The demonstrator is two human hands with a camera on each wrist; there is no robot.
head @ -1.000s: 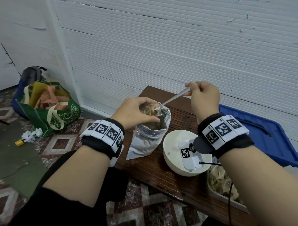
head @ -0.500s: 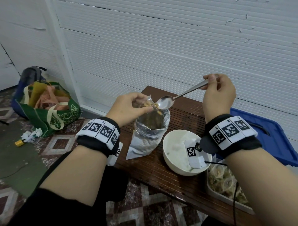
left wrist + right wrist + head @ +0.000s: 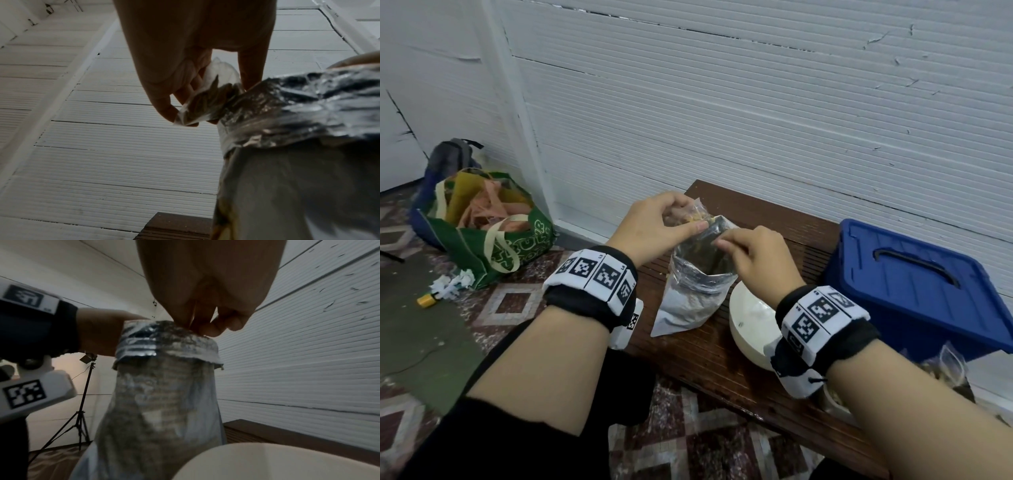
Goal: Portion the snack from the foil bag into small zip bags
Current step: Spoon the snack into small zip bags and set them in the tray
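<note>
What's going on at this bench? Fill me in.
A person is portioning a snack out of a foil bag standing open on the wooden bench. The left hand pinches a small clear zip bag, partly filled, at the foil bag's mouth. The right hand pinches the foil bag's rolled rim. No spoon shows in either hand. A white bowl sits beside the bag, a blue bin further right.

Head view: even, dim indoor light, soft shadows, wall [image 3: 756,102] lines bowed toward edges. Both wrist views darker and backlit by the pale wall; left hand [image 3: 195,48] in near silhouette. Foil bag [image 3: 164,386] blurred and grainy close up, glints on its rolled rim.
</note>
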